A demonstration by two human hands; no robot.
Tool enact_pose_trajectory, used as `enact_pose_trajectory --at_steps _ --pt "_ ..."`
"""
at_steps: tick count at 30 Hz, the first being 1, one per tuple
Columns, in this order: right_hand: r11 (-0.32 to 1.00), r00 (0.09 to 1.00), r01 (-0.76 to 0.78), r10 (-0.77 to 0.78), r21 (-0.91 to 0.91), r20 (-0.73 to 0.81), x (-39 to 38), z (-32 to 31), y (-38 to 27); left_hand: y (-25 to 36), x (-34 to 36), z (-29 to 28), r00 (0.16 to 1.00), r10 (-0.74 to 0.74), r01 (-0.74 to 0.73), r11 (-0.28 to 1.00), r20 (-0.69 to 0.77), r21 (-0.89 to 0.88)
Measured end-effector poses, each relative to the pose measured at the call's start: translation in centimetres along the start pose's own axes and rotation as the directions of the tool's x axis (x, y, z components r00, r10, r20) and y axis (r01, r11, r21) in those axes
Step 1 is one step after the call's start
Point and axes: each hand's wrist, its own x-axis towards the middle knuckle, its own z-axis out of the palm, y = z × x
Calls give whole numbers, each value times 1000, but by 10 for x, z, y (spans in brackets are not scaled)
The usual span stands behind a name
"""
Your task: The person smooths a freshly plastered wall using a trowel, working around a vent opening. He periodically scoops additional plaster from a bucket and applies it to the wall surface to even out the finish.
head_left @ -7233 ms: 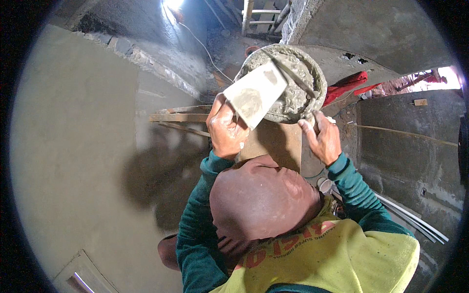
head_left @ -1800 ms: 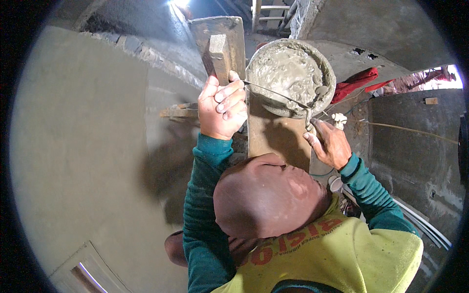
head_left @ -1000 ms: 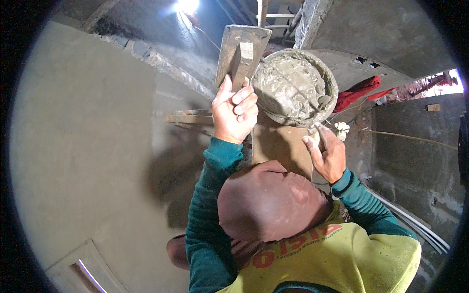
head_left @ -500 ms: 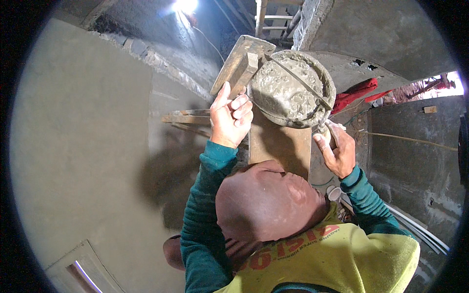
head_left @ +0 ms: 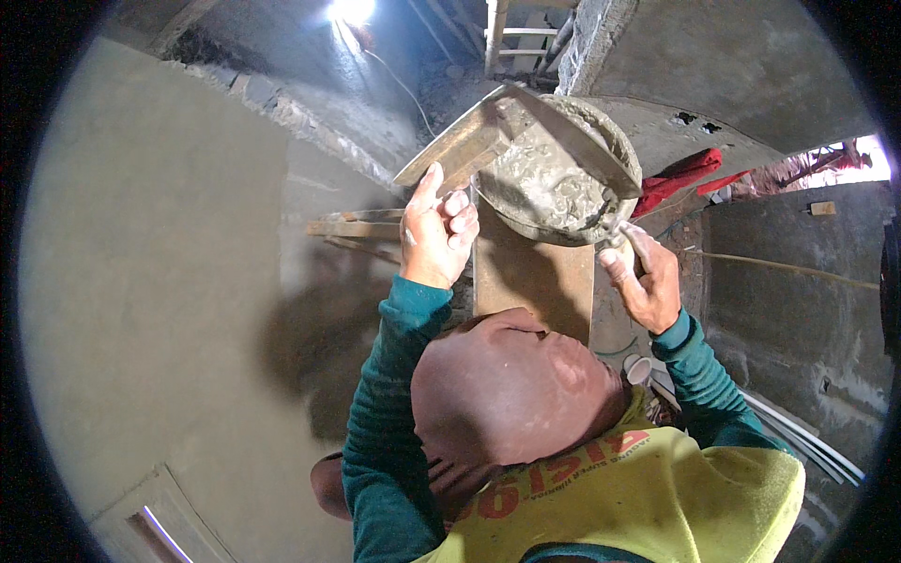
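Note:
My left hand [head_left: 436, 235] is closed round the handle of a wooden plasterer's float [head_left: 449, 150], its board tilted up beside the bucket. In my right hand [head_left: 646, 286] is the handle of a trowel [head_left: 580, 139]. The trowel's long grey blade slants across the top of a round bucket [head_left: 511, 225] of wet grey mortar [head_left: 535, 183]. Its far end meets the float's far corner; whether they press together I cannot tell. The blade hides part of the mortar.
The bucket stands on a board [head_left: 535, 281]. Wooden strips [head_left: 357, 228] jut out left of it, near a plastered wall [head_left: 169, 235]. To the right are red cloth [head_left: 680, 178], a cord [head_left: 788, 267] and white pipes [head_left: 807, 436]. A bright lamp [head_left: 352, 11] shines at the far left.
The float has tilted, its far end swinging toward the bucket. The trowel blade has turned, showing more of its face, and its far end has risen toward the float.

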Motion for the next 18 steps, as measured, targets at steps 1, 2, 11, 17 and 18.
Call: enact_pose_trajectory --at_steps 1,2,11,17,18 --pt "999 999 43 -43 -9 10 3 0 -5 -1 0 0 1000 -3 4 1000 -14 3" --pt "996 996 87 -87 -18 21 5 0 -10 -1 0 0 1000 -6 6 1000 -3 15" --pt "983 976 -175 181 59 -119 7 -13 10 -1 -10 -8 998 43 -45 997 35 68" --pt "983 986 -15 -16 -184 -164 -6 -6 14 -3 -8 -1 995 74 -77 995 60 63" --pt "982 985 -11 -22 -190 -172 -8 -2 14 -3 -8 -2 995 70 -74 996 67 56"
